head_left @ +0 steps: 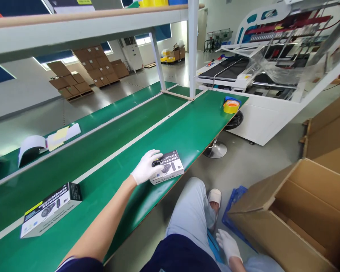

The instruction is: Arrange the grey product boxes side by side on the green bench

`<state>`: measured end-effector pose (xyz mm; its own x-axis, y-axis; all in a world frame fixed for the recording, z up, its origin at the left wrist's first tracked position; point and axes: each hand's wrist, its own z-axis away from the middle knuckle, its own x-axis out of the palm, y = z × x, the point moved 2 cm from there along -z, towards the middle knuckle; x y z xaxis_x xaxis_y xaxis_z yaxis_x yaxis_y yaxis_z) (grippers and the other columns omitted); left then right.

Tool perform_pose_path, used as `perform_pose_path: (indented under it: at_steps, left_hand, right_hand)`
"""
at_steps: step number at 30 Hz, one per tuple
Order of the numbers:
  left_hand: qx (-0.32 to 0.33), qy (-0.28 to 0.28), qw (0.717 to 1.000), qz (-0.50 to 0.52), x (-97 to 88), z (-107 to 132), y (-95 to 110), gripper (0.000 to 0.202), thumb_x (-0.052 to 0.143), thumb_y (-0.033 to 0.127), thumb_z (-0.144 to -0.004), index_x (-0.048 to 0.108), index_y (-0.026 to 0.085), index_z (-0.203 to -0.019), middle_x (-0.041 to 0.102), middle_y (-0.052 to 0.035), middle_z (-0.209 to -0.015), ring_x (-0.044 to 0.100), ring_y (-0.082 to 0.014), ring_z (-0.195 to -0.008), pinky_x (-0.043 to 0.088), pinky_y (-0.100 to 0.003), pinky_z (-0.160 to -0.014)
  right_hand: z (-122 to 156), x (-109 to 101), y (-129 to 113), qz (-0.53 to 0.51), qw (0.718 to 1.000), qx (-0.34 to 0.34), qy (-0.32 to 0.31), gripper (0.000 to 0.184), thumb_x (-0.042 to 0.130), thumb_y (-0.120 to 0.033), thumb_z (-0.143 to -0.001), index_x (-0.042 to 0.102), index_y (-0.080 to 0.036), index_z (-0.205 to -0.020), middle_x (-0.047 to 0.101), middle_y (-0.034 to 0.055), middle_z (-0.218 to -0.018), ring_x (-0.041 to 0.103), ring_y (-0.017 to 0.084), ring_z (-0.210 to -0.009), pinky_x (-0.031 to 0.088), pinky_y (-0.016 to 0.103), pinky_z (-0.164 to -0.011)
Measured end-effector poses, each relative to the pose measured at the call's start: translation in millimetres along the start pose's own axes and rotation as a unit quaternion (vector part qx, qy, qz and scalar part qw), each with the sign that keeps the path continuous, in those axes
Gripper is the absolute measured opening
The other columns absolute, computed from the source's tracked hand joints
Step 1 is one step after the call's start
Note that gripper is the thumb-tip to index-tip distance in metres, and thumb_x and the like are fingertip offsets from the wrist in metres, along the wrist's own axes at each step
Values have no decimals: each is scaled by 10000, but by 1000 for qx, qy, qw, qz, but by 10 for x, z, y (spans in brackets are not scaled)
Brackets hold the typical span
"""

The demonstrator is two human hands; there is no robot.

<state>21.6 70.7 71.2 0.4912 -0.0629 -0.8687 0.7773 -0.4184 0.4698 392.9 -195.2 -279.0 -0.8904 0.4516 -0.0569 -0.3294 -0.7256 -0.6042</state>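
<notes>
One small box (167, 167) under left hand (146, 166), right hand (228, 244) well apart

We see our left arm stretched forward and slightly to the right, bare from the short dark sleeve down to the wrist. Our left hand (146, 168) wears a white glove, its palm turned down and its fingers spread and gently curled, resting flat rather than clenched. Our right hand (229, 244), also in a white glove, hangs low beside our right knee, the fingers loosely extended and pointing upward and away, closed on nothing. Our legs in pale trousers are bent, one foot in a white shoe.
</notes>
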Motion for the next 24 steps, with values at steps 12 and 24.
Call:
perform_pose_path:
  at_steps: [12,24]
  left_hand:
    - [-51,4,983,175,418,566,-316,1180,846,688,-675,298,244,-1620,-74,-160,-1716,114,-460,-1567,238,-629,-1260]
    - [-40,-8,982,183,418,577,-333,1155,860,634,-698,259,304,-1627,-35,-136,-1716,161,-455,-1558,252,-625,-1261]
  right_hand:
    - [1478,1750,-2933,204,870,-447,-53,484,627,-558,-884,716,-202,-1200,699,111,-1240,648,245,-1014,476,392,-983]
    - [1183,1947,-2808,119,926,-350,-81,427,571,-558,-860,676,-162,-980,623,-4,-649,522,150,-572,416,296,-591]
